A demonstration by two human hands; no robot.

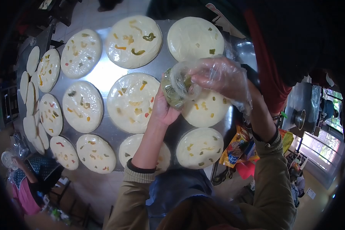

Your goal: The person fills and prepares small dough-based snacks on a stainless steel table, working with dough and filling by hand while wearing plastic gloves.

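My left hand [167, 110] grips a clear plastic tub [174, 90] of green pieces, tilted with its mouth toward the right. A loose clear plastic glove [239, 82] covers my right hand [216, 74], whose fingers are bent together at the tub's mouth. Whatever those fingertips pinch is too hidden to name. Beneath both hands lies a round of pale dough [205, 113] dotted with yellow and orange pieces. Just above them is another dough round [195, 36] with only a few green and pale bits on it.
Several more topped dough rounds [132, 42] cover the metal table [94, 115] to the left. A person in a red and dark garment [270, 65] stands close on the right. Near the right edge hangs a yellow packet [235, 147]. Another person [27, 188] is at lower left.
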